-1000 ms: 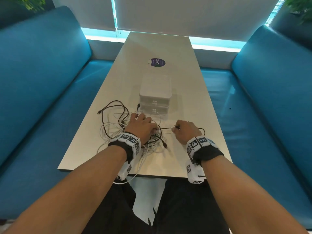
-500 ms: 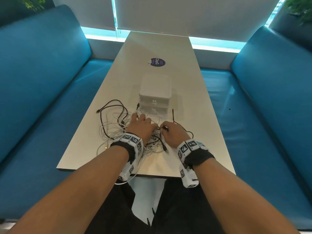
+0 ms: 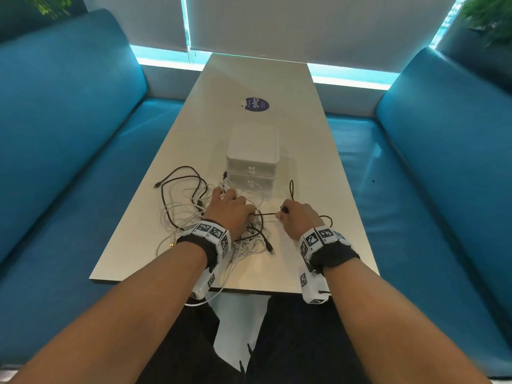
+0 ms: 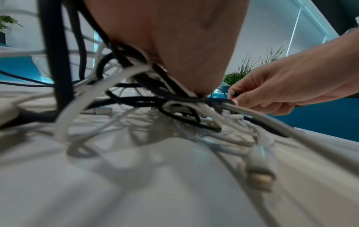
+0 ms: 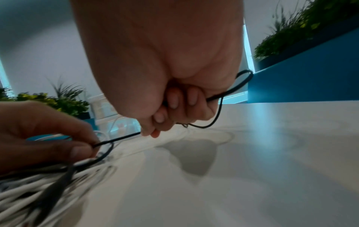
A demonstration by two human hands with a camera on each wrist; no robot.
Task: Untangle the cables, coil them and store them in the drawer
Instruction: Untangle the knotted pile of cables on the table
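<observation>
A tangle of black and white cables (image 3: 194, 214) lies on the near part of the table (image 3: 304, 151). My left hand (image 3: 231, 210) rests on the tangle and pinches a thin black cable (image 3: 264, 214) between thumb and fingers (image 5: 77, 151). My right hand (image 3: 297, 221) grips the same black cable (image 5: 120, 138) in a curled fist, a short stretch taut between the hands. Slack of it loops beyond my right hand (image 3: 291, 187). A white two-drawer box (image 3: 252, 156) stands just behind the tangle, both drawers closed.
Blue benches (image 3: 69, 151) flank the table on both sides. A round dark sticker (image 3: 256, 104) lies past the drawer box. A white cable (image 3: 205, 299) hangs over the table's near edge. Loose plugs (image 4: 260, 173) lie near my left wrist.
My right hand went in to the left hand half a second ago and has now drawn back to the right, pulling a length of the black cable out. The left hand stayed on the tangle.
</observation>
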